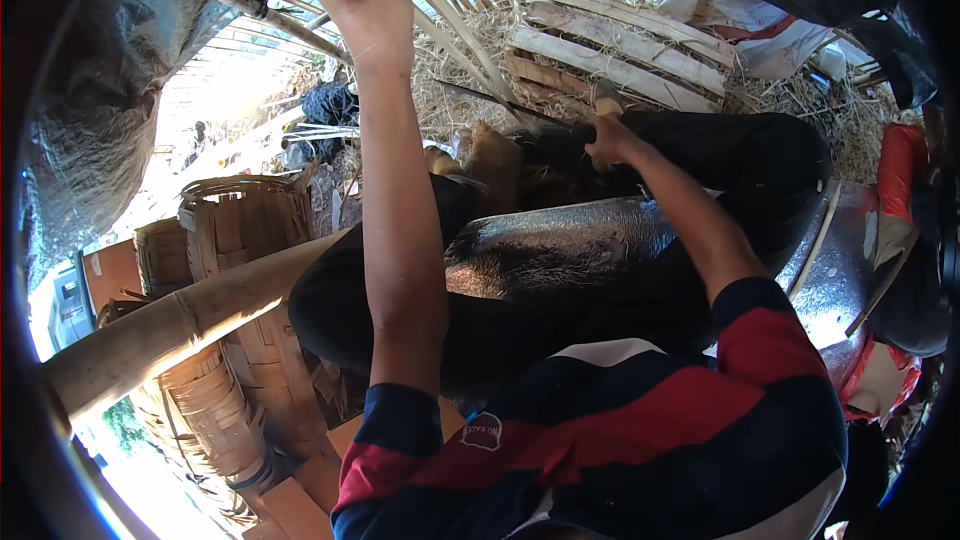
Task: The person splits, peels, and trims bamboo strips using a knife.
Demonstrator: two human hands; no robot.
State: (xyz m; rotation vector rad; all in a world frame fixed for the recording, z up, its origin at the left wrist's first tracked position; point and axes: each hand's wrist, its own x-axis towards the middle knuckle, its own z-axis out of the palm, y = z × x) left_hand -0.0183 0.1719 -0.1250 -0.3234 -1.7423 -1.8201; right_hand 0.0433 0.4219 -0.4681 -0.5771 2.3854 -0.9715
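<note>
My left hand (368, 10) is raised at the top of the head view, its fingers closed round pale bamboo strips (455, 35). The strips run down and to the right toward my lap. My right hand (608, 140) is closed on the handle of a long dark blade (490, 97), low by my knee. The blade points left, and its middle lies close to the lower part of the strips. Where the strips end is hard to make out. A brown piece (495, 165) stands below the blade, near my feet.
Pale wooden slats (620, 50) lie on straw (780, 110) ahead. Woven baskets (240, 225) stand at the left, beside a thick bamboo pole (190, 315). A shiny silver sheet (570, 230) is under my legs. Red plastic (900, 170) sits at the right.
</note>
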